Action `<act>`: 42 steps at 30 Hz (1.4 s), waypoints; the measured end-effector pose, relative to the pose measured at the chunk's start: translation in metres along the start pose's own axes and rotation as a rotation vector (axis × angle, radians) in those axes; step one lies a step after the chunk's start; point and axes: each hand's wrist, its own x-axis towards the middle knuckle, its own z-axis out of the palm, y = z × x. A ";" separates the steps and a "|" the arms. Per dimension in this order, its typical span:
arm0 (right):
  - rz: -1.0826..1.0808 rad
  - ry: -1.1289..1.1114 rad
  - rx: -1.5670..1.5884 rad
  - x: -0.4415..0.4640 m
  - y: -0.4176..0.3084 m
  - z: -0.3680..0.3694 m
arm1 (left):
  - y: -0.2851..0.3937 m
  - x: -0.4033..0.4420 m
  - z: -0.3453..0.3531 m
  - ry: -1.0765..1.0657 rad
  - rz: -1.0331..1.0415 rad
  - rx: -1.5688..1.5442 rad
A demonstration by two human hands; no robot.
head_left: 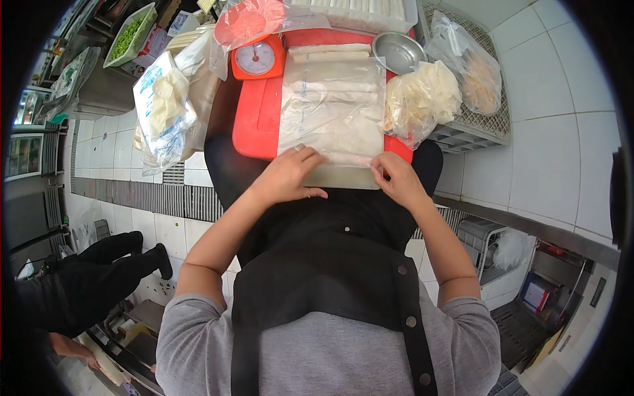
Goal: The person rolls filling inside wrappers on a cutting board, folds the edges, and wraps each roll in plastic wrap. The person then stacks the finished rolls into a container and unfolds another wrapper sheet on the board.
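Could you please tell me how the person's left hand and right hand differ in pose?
The left hand is spread, thumb apart from fingers; the right hand is more curled, thumb near forefinger. The left hand is toward the plastic sheet's left side; the right hand is at its right side. Neither wears a glove.

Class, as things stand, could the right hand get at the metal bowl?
Probably yes: though a plastic bag lies between the right hand and the metal bowl, the bowl's open top looks largely uncovered.
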 end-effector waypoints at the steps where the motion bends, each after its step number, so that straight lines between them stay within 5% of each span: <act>1: -0.004 0.002 -0.002 0.006 0.003 -0.001 | -0.003 0.007 -0.006 0.003 0.001 0.004; 8: 0.143 0.127 0.076 0.048 0.014 -0.001 | -0.042 0.058 -0.019 -0.180 -0.259 -0.109; 14: -0.249 0.334 -0.218 0.051 -0.014 0.015 | -0.077 0.081 -0.014 -0.189 -0.249 -0.346; 16: -0.294 0.115 -0.208 0.046 -0.020 0.027 | -0.077 0.084 -0.013 -0.175 -0.231 -0.322; 21: -0.205 0.051 -0.282 0.042 -0.011 0.048 | -0.078 0.081 -0.017 -0.080 -0.207 -0.158; 24: -0.193 0.033 -0.304 0.042 -0.006 0.048 | -0.073 0.070 -0.021 0.167 -0.375 -0.114; 26: -0.184 0.018 -0.306 0.044 -0.005 0.047 | -0.056 0.062 -0.015 0.693 -0.362 0.274; 29: -0.211 0.014 -0.300 0.044 -0.004 0.046 | -0.028 0.044 0.011 0.614 -0.261 0.108; 31: -0.221 0.007 -0.308 0.047 -0.002 0.047 | -0.014 0.039 0.026 0.328 -0.101 0.197; 42: -0.140 -0.010 -0.358 0.064 0.003 0.042 | -0.035 0.041 0.028 0.145 -0.059 0.230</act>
